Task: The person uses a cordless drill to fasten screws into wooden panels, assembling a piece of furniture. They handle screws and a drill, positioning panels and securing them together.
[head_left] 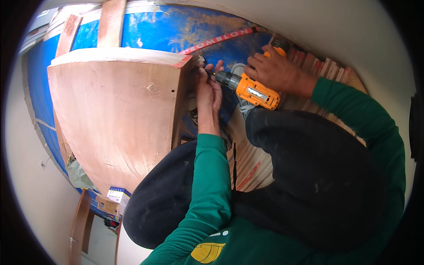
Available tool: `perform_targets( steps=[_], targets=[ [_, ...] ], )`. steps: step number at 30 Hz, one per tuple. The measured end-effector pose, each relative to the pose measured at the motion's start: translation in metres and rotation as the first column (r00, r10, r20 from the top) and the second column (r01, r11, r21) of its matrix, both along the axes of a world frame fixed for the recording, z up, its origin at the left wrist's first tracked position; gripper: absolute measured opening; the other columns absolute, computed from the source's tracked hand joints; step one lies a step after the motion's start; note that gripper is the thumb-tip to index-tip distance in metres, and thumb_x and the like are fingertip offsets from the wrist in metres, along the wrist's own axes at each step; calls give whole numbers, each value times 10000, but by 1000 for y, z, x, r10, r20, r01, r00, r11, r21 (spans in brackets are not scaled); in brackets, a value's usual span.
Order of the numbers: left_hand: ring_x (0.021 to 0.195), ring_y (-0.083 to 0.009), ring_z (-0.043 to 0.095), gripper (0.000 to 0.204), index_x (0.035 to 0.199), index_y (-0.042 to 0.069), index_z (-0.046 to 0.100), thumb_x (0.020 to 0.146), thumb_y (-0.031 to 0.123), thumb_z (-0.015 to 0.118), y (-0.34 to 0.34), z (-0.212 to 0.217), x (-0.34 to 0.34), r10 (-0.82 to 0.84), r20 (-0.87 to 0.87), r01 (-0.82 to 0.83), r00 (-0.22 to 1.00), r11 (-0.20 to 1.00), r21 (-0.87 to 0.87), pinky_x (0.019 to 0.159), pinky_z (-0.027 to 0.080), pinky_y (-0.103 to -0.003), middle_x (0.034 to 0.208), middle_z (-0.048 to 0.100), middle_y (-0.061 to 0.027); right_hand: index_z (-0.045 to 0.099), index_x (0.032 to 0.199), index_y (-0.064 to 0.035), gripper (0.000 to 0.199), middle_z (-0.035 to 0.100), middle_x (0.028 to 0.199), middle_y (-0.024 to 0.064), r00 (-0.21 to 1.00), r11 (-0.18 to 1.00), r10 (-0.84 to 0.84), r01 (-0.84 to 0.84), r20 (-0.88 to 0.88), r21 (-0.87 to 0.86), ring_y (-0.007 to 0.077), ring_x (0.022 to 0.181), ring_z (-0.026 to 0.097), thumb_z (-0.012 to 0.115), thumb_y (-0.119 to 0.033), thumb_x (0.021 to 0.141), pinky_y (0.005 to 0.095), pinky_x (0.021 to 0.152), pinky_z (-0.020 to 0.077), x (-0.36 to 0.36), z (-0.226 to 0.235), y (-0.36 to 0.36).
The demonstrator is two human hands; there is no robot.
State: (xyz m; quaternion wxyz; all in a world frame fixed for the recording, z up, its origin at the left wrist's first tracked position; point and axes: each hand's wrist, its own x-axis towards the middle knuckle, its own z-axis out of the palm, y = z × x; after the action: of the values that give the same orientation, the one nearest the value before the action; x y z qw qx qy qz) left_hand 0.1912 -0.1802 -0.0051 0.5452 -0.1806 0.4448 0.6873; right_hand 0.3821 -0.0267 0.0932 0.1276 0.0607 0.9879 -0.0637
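My right hand [271,70] is wrapped round the handle of an orange and black cordless drill [258,92]. The drill's chuck [227,79] points left, toward the near right corner of a large pale wooden panel box [115,106]. My left hand [210,92] is at the box's right end, just ahead of the chuck. Its thumb and forefinger are drawn together by the bit, while other fingertips stick out behind. Whatever sits in that pinch is too small to make out. A small dark hole [172,91] shows in the box's side near the corner.
Blue sheeting [150,28] dusted with sawdust lies behind the box, with a red printed strip [221,39] across it. Stacked wood strips [327,70] lie along the right wall, and more boards [251,165] lie between my knees. A small carton [118,195] stands at lower left.
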Motion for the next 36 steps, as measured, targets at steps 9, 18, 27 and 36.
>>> perform_targets(
  steps=[9, 18, 27, 36],
  targets=[
    [1373, -518, 630, 225, 1338, 80, 561, 1162, 220, 574, -6, 1, -26, -203, -52, 207, 978, 975, 79, 1135, 595, -568, 1263, 708, -157, 670, 1243, -161, 220, 662, 1072, 15, 999, 999, -34, 35, -43, 29, 183, 1100, 689, 644, -192, 1027, 478, 1042, 486, 8, 1, -2],
    [1356, -506, 647, 224, 1352, 65, 531, 1191, 217, 496, 4, 5, -27, -204, -85, 207, 975, 978, 30, 1118, 610, -557, 1248, 708, -172, 661, 1293, -174, 253, 661, 1088, 5, 996, 995, -93, 93, -3, -38, 177, 1136, 685, 650, -174, 1041, 475, 1069, 473, 5, 0, -1],
    [1314, -504, 674, 260, 1368, 86, 487, 1179, 258, 538, 3, 1, -25, -199, -132, 202, 971, 979, 12, 1087, 623, -571, 1249, 683, -178, 656, 1303, -169, 255, 664, 1097, 8, 998, 998, -67, 67, 15, -9, 185, 1159, 685, 645, -190, 1049, 510, 1121, 482, 3, -7, 3],
    [1307, -500, 680, 250, 1340, 98, 509, 1170, 273, 564, 3, -2, -26, -213, -136, 220, 967, 975, 37, 1082, 624, -561, 1234, 690, -156, 653, 1323, -178, 279, 663, 1106, 7, 997, 997, -74, 74, 0, -22, 187, 1166, 686, 642, -191, 1044, 514, 1135, 470, 4, -10, 5]
  ],
)
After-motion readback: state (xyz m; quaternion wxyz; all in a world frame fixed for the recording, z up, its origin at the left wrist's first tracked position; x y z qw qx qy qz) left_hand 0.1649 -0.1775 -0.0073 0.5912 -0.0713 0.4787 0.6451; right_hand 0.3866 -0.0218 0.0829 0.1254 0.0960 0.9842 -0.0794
